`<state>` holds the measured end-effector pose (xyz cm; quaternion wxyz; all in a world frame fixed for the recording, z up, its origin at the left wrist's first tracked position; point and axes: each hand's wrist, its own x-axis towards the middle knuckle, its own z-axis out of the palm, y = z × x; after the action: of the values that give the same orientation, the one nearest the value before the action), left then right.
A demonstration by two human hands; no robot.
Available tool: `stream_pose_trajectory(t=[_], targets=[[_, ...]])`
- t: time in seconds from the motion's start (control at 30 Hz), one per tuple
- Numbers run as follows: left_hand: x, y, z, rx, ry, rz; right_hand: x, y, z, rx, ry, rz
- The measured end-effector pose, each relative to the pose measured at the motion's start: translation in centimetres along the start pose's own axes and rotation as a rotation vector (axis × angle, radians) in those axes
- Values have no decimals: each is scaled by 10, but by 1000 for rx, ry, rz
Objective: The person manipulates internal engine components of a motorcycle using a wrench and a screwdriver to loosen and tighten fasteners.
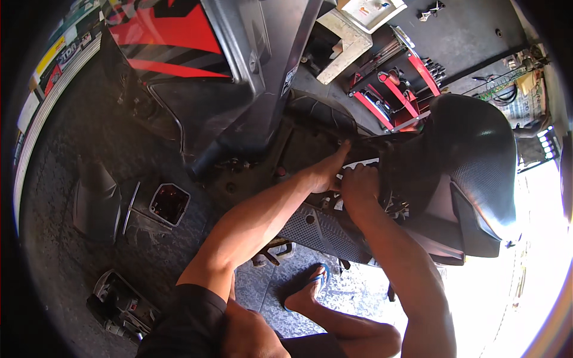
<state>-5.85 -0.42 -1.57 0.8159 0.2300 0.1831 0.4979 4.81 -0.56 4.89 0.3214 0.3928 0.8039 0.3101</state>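
Both of my hands work at the opened middle of a scooter, just in front of its black textured seat [477, 149]. My left hand [328, 170] reaches in from the left with a finger or thumb stretched along the frame; its other fingers are hidden. Close beside it, my right hand [360, 184] is closed, knuckles up. A small part seems to lie between the two hands, but I cannot make it out. Below them runs the patterned grey footboard [325, 232]. The black front shield [221, 113] with red panels rises at the upper left.
A red tool trolley [394, 98] stands behind the scooter, near a pale worn stand [343, 45]. On the dark floor at left lie a black cover [96, 206], an open square container [170, 204] and a case-like box of parts [122, 304]. My sandalled foot [310, 292] is below the footboard.
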Motion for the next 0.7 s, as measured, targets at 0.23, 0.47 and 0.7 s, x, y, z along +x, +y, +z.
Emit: stream_pose_trajectory(t=[0.23, 0.47, 0.7], targets=[[-2, -1, 12, 48, 89, 19, 5, 17, -5, 23, -9, -32], [21, -3, -17, 959, 480, 627, -53, 13, -37, 116, 303, -142], [7, -18, 4, 1808, 417, 494, -213, 20, -38, 592, 167, -371]])
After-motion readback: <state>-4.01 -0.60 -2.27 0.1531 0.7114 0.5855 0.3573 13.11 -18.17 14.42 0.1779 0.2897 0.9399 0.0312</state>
